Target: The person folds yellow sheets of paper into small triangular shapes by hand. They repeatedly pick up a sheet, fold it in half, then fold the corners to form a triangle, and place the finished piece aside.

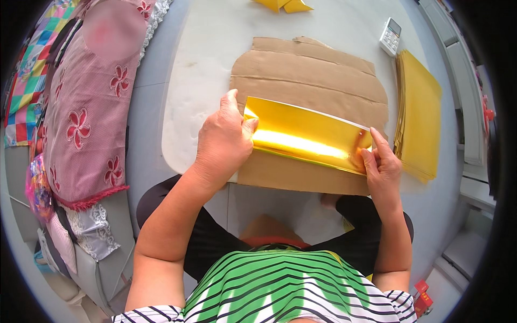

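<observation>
A sheet of shiny gold foil paper [303, 129], folded over lengthwise into a long strip, is stretched between my hands. My left hand [226, 133] pinches its left end, the thumb on the foil's face. At the right end my right hand [381, 161] grips it between thumb and fingers. Beneath lies a flattened piece of brown cardboard [307, 74], creased across and torn along its far edge. The cardboard rests on a white table [194, 93] with rounded corners and reaches past the near edge.
To the right is a stack of yellow-gold sheets [420, 117], with a white calculator [390, 37] beyond it. Folded gold paper pieces [284, 5] lie at the far edge. On the left stands a seat under a pink flowered cover [93, 101]. Red boxes [423, 300] sit low at right.
</observation>
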`<action>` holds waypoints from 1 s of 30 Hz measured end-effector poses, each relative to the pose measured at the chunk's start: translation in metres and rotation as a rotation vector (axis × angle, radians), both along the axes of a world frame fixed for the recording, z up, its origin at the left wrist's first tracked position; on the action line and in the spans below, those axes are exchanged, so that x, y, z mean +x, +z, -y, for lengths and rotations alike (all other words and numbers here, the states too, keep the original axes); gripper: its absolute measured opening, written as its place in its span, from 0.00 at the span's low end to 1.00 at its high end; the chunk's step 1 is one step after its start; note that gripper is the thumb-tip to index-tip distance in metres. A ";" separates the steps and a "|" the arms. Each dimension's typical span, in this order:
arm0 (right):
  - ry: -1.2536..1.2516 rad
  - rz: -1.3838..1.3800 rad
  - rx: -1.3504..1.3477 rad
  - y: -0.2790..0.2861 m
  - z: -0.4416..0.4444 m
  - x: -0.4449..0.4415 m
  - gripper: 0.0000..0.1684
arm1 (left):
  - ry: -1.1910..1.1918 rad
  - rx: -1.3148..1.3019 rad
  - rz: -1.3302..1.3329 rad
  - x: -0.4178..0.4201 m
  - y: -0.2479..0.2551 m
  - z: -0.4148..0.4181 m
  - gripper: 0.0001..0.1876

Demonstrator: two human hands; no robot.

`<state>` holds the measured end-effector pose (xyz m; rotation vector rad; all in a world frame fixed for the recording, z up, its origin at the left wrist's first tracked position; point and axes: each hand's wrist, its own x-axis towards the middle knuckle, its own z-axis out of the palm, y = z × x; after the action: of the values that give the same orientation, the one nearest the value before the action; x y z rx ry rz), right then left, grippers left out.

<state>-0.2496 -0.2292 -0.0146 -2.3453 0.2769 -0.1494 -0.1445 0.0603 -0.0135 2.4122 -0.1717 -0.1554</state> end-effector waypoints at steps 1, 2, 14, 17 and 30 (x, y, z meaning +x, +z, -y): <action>0.000 0.003 0.012 -0.001 0.000 0.000 0.26 | -0.002 0.004 -0.002 0.000 0.000 0.000 0.29; -0.005 -0.008 0.010 -0.001 -0.001 0.000 0.26 | -0.005 0.007 -0.003 0.000 0.000 0.000 0.29; 0.001 0.013 0.021 -0.003 0.001 -0.001 0.26 | -0.008 0.022 -0.021 0.000 0.002 0.000 0.30; -0.003 0.017 0.024 -0.003 0.000 0.000 0.26 | -0.012 0.020 0.008 0.000 -0.002 -0.001 0.30; -0.018 -0.003 0.013 0.003 -0.003 0.003 0.26 | 0.004 -0.004 0.010 0.000 -0.001 0.001 0.30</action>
<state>-0.2470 -0.2259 -0.0117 -2.3303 0.2998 -0.1522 -0.1450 0.0591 -0.0148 2.4099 -0.1711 -0.1411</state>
